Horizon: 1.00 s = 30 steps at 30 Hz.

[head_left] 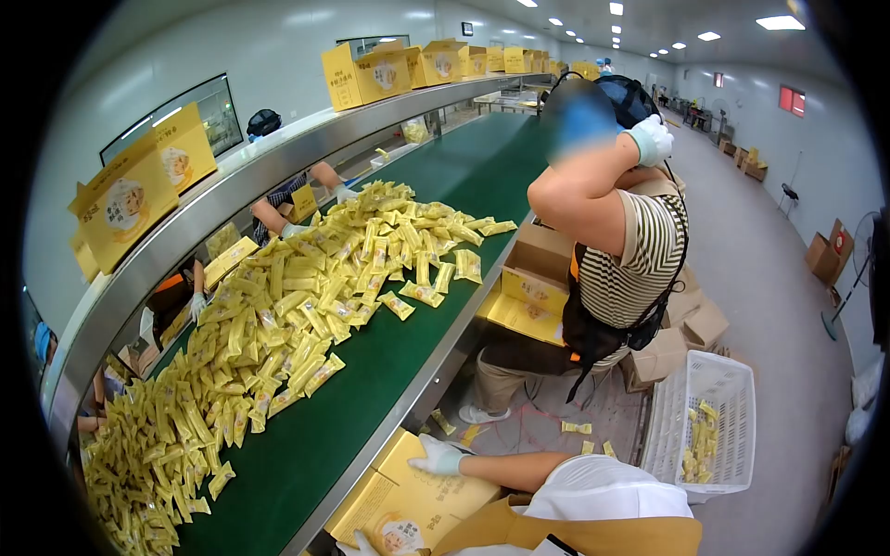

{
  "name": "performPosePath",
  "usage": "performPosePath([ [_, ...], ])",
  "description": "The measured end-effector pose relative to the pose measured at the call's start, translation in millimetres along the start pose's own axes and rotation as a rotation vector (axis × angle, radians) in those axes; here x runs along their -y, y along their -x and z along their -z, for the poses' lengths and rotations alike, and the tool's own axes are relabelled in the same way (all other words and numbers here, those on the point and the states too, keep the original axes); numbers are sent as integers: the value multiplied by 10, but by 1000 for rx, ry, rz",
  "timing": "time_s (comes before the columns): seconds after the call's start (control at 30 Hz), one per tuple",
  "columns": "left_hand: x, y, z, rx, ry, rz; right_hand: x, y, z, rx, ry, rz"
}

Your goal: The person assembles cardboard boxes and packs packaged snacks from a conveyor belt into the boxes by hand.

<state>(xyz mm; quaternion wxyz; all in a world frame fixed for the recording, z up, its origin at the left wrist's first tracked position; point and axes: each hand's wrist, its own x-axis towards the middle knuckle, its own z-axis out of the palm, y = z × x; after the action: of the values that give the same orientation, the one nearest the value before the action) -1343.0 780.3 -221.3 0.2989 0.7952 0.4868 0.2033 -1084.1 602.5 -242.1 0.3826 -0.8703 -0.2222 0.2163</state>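
A yellow printed carton (436,505) is at the bottom, against the near side of the conveyor. My right hand (440,456), in a white glove, grips its upper side with the fingers over the panel. My left hand (363,547), also gloved, is at the carton's lower edge and mostly cut off by the frame. On the green conveyor belt (371,408) beyond lies a large heap of small yellow wrapped packets (278,306).
A co-worker (616,241) in a striped shirt sits ahead beside an open carton (538,269), arms raised to the head. A white crate (742,417) with packets stands on the right. Co-workers' hands reach in across the belt. Yellow cartons (130,199) line the upper shelf (278,148).
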Motion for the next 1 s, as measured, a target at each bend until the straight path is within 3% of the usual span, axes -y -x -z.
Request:
performPosePath([
  [0.13, 54, -43, 61, 68, 258, 103, 237, 119, 246, 107, -76, -61],
  [0.23, 99, -49, 124, 137, 490, 223, 136, 84, 114, 26, -87, -22],
  [0.33, 93, -74, 205, 206, 658, 306, 197, 132, 83, 173, 229, 18],
  [0.47, -78, -63, 291, 254, 628, 227, 278, 190, 165, 88, 37, 80],
  [0.73, -621, 66, 612, 434, 428, -353, 487, 326, 200, -308, -471, 71],
  [0.83, -837, 132, 766, 526, 384, -669, 598, 308, 413, -260, -602, 151],
  [0.87, -898, 154, 799, 556, 379, -771, 794, 422, 555, -367, -582, 193],
  [1.0, -1047, 224, 852, 638, 396, -1072, 1072, 505, 991, -384, -721, 374],
])
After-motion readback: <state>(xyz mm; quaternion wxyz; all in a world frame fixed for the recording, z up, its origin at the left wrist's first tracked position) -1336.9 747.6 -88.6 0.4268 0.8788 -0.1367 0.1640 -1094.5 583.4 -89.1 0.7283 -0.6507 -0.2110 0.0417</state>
